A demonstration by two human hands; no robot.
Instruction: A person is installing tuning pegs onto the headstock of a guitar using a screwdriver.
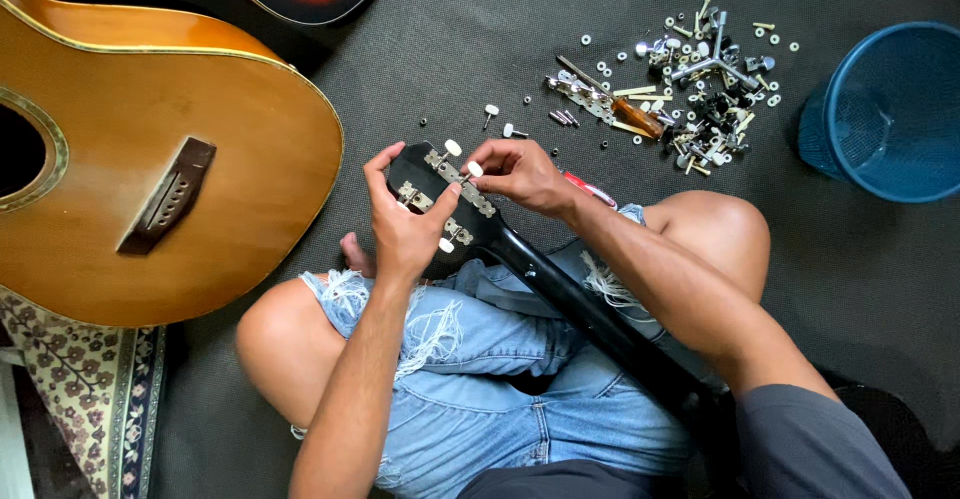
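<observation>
Black headstock (440,194) sits over lap, between both hands. Left hand (403,221) grips its edge; right hand (520,174) pinches a tuner peg (474,170). Blue bin (890,109) at right, contents unclear.

A dark grey textured floor mat (480,49) carries everything. Taking the blue mesh wastebasket (890,109) standing on it as the landmark: just beside the basket's left side lies a scattered heap of small metal screws, washers and tuner parts (690,89). Far left of the basket an amber acoustic guitar body (170,169) lies flat, partly over a patterned rug (85,389).
</observation>
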